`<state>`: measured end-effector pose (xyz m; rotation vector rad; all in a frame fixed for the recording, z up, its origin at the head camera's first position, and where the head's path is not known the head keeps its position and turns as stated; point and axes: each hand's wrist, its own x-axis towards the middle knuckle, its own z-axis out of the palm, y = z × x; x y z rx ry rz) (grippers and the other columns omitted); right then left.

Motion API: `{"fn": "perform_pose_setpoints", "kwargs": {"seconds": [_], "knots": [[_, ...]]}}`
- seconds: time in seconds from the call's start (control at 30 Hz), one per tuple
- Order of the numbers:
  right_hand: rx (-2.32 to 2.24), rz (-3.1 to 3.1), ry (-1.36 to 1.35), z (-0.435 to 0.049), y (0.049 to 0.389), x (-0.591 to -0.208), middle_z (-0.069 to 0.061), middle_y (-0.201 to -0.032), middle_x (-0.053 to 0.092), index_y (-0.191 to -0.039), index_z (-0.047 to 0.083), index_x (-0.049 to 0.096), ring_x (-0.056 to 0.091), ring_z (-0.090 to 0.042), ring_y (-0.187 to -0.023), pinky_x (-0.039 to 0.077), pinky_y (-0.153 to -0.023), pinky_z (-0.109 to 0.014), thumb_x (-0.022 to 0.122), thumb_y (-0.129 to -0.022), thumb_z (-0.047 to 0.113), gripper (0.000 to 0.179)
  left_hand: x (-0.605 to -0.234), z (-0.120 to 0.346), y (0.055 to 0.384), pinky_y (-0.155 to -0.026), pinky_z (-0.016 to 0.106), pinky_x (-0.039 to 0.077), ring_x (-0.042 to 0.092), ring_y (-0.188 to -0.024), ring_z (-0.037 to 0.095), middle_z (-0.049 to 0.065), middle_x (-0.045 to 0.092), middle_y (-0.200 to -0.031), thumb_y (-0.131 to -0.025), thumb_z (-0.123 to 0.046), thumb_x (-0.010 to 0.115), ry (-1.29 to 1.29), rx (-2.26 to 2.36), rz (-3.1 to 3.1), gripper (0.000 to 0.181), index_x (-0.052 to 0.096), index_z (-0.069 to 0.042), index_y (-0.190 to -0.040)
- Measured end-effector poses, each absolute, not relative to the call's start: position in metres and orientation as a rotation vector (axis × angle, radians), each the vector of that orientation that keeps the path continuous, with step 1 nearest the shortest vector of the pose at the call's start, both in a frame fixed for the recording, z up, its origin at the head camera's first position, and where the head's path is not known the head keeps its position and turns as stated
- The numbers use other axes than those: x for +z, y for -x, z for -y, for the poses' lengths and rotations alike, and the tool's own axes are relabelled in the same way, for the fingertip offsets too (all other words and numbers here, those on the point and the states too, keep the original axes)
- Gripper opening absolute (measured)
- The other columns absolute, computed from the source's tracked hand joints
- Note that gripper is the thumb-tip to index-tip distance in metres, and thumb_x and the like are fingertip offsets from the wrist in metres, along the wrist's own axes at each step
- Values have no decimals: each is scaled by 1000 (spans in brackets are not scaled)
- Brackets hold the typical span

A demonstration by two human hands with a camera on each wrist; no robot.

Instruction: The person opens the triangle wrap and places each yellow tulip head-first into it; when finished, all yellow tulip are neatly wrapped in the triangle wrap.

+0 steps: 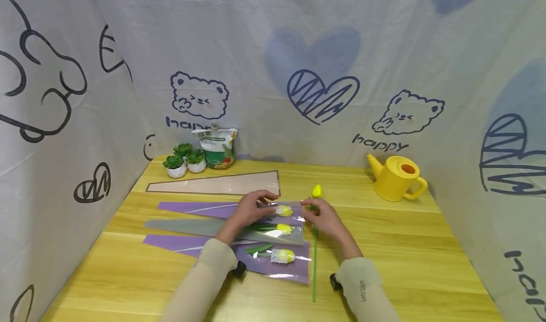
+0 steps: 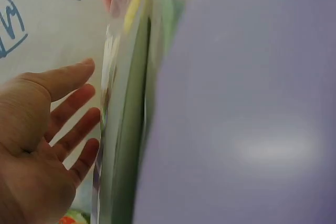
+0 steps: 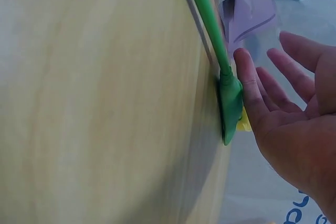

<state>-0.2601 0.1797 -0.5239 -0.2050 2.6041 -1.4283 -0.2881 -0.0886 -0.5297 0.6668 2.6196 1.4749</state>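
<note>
My left hand (image 1: 251, 210) hovers over or lightly touches the farthest purple flower sleeve (image 1: 215, 210), which has a yellow tulip (image 1: 285, 211) inside. Its fingers are loosely spread beside the wraps in the left wrist view. By that sleeve's clear right end is my right hand (image 1: 326, 216), fingers relaxed. A loose artificial tulip (image 1: 317, 191) with a long green stem lies under it; in the right wrist view the green leaf (image 3: 231, 106) lies close beside the fingers. Nearer me lie a grey sleeve (image 1: 183, 227) and another purple sleeve (image 1: 294, 272), each with a yellow tulip.
A flat, pale pink sleeve with a dark border (image 1: 217, 183) lies farther back. Small potted succulents (image 1: 177, 165) and a clipped white-and-green bag (image 1: 218, 149) stand at the back left. At the back right stands a yellow watering can (image 1: 390, 182). Printed cloth (image 1: 256, 52) hangs around the wooden table (image 1: 405, 265).
</note>
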Motion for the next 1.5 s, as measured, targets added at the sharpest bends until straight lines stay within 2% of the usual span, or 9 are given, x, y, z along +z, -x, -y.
{"fn": "perform_pose_setpoints", "kwargs": {"seconds": [0.2, 0.33, 0.63, 1.07, 1.5], "knots": [[-1409, -2591, 203, -178, 262, -528, -13, -122, 69, -136, 12, 66, 70, -22, -98, 58, -75, -32, 70, -100, 13, 37, -535, 113, 285, -103, 53, 51, 66, -120, 35, 12, 74, -127, -92, -12, 79, -697, 1388, -2700, 33, 73, -7, -124], [-1381, -2609, 195, -175, 262, -528, -11, -118, 70, -136, 14, 67, 69, -21, -99, 58, -76, -33, 71, -99, 13, 37, -540, 121, 284, -106, 53, 49, 66, -121, 35, 12, 73, -127, -92, -12, 78, -699, 1381, -2702, 33, 73, -6, -125], [-1370, -2612, 177, -176, 259, -526, -10, -123, 70, -136, 13, 67, 68, -23, -108, 59, -86, -38, 72, -98, 10, 38, -543, 125, 285, -107, 52, 48, 66, -120, 32, 9, 74, -126, -94, -18, 77, -679, 1325, -2707, 33, 73, -10, -126], [-1376, -2609, 157, -175, 259, -526, -10, -125, 70, -135, 14, 68, 67, -24, -107, 59, -85, -36, 72, -98, 11, 37, -545, 125, 287, -111, 51, 45, 64, -125, 32, 9, 74, -128, -95, -17, 76, -694, 1328, -2697, 35, 72, -8, -128], [-1387, -2629, 190, -175, 256, -528, -14, -127, 68, -137, 8, 66, 68, -26, -106, 60, -84, -38, 71, -97, 7, 40, -547, 126, 287, -112, 52, 45, 64, -126, 33, 9, 74, -127, -95, -18, 76, -677, 1324, -2687, 35, 72, -8, -128]]}}
